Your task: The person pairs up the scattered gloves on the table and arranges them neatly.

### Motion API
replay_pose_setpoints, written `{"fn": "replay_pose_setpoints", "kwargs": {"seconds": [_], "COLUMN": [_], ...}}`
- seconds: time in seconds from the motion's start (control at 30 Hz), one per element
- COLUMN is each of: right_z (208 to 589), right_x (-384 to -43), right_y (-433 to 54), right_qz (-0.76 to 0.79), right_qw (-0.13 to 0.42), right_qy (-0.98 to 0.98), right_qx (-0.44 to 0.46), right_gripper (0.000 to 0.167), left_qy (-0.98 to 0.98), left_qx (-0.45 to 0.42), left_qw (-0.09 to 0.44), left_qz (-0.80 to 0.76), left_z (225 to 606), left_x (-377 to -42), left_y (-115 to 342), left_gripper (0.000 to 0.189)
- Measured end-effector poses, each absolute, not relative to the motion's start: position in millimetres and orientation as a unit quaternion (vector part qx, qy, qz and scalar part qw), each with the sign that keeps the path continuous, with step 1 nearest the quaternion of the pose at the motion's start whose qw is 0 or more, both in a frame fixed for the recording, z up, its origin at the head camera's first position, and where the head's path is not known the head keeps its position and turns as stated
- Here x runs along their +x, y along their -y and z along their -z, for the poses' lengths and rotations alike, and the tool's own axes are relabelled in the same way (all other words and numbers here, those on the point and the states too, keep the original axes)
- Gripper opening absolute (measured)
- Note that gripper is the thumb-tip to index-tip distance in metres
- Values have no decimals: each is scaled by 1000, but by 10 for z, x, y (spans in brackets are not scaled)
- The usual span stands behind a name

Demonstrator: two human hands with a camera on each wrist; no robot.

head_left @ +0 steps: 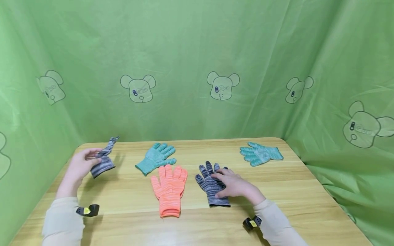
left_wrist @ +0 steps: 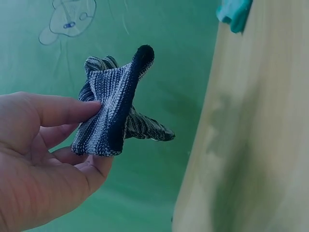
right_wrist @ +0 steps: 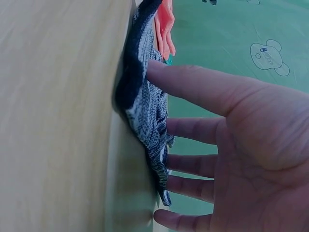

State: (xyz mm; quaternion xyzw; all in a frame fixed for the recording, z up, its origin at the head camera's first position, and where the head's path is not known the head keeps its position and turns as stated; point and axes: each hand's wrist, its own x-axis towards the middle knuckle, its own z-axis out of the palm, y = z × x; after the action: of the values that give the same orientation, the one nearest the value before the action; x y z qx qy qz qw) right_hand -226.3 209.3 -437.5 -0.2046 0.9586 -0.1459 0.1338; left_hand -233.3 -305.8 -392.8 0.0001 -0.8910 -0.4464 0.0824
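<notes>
At the table's left, my left hand (head_left: 82,163) pinches a dark grey-and-white striped knit glove (head_left: 104,164) between thumb and fingers. In the left wrist view this glove (left_wrist: 108,106) hangs folded above the table, its dark cuff edge facing the camera. My right hand (head_left: 232,183) reaches over a matching dark striped glove (head_left: 212,188) that lies flat, fingers pointing away. The right wrist view has the thumb at the cuff end of that glove (right_wrist: 149,111), and the other fingers extend straight against its side. The hand covers part of its right half.
Between the hands lies an orange glove pair (head_left: 170,191), one stacked on the other, cuffs toward me. Behind it is a teal glove (head_left: 155,159); another teal glove (head_left: 260,153) lies at the back right. Green curtains (head_left: 184,112) enclose the wooden table (head_left: 129,225).
</notes>
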Motion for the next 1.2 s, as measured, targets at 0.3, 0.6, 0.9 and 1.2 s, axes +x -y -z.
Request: {"fn": "replay_pose_setpoints", "kwargs": {"seconds": [0.3, 0.6, 0.9, 1.2], "right_z": [4371, 4350, 4416, 4478], "right_x": [-2283, -2332, -2412, -2438], "right_y": [-2132, -2218, -2373, -2422], "right_qz": [172, 215, 233, 230], "right_qw": [118, 124, 104, 101], "right_qy": [-953, -939, -935, -936], "right_qx": [-218, -236, -247, -245], "right_gripper": [79, 82, 89, 95], "left_qy": [891, 887, 887, 886], "left_qx": [-14, -25, -21, -16], "left_qw": [110, 134, 131, 122], "left_qz": [440, 442, 442, 447], "left_z": [3807, 3746, 3708, 3701], "left_x": [-2300, -2273, -2249, -2253], "left_y": [2948, 2868, 2821, 2828], "left_gripper": [44, 42, 41, 40]}}
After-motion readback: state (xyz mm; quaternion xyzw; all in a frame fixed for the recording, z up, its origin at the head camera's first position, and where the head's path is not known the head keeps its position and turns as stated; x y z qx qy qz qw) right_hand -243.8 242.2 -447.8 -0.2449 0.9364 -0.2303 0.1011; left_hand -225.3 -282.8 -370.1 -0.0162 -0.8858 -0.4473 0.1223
